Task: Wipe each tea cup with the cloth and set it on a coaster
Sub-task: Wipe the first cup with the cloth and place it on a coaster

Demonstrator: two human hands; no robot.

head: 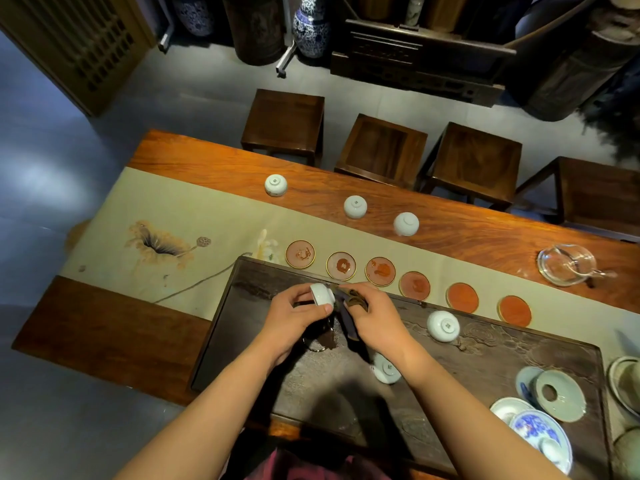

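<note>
Tea cup [322, 294] on its side in left hand's [294, 315] grip, foot leftward, mouth toward cloth [351, 301] pinched by right hand [372, 318].

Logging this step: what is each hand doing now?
Left hand: closed on a cup.
Right hand: closed on the cloth.

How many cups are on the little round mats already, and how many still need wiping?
None yet: all six coasters are bare. Right now the left hand holds one cup while the right hand rubs it with the dark cloth. Five more cups sit upside down: two on the dark tray and three in the far row on the table. Whether those were wiped, I can't tell.
</note>
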